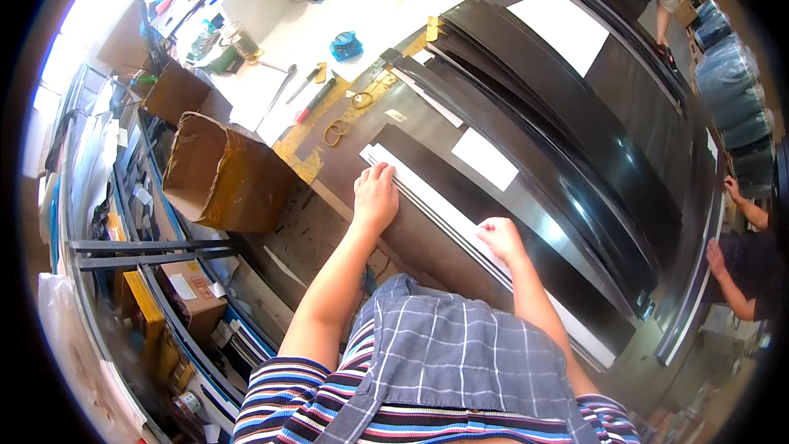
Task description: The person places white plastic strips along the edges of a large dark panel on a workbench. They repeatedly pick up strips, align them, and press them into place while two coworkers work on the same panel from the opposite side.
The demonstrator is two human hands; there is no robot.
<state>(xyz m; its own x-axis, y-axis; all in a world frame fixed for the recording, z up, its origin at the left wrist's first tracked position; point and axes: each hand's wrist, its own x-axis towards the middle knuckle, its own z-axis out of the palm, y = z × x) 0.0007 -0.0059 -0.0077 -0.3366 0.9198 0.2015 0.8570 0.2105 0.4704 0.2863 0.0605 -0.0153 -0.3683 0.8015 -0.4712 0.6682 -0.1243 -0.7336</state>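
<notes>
A bundle of long, narrow white strips (440, 201) lies slantwise in front of me, along the near edge of a dark flat panel (542, 255). My left hand (376, 197) is closed over the far left end of the strips, its fingers curled across their top. Farther along the same strips is my right hand (500, 240), its thumb and fingers pinched together just above the white surface. Whether something thin sits in that pinch is too small to tell. My right forearm covers part of the strips' nearer length.
Dark curved panels (559, 115) are stacked beyond, with white sheets (485, 159) among them. Yellow rings (335, 132), a red-and-black marker (315, 100) and a blue tape roll (346, 45) lie far left. An open cardboard box (238, 177) stands left. Co-workers' hands (717, 258) show at right.
</notes>
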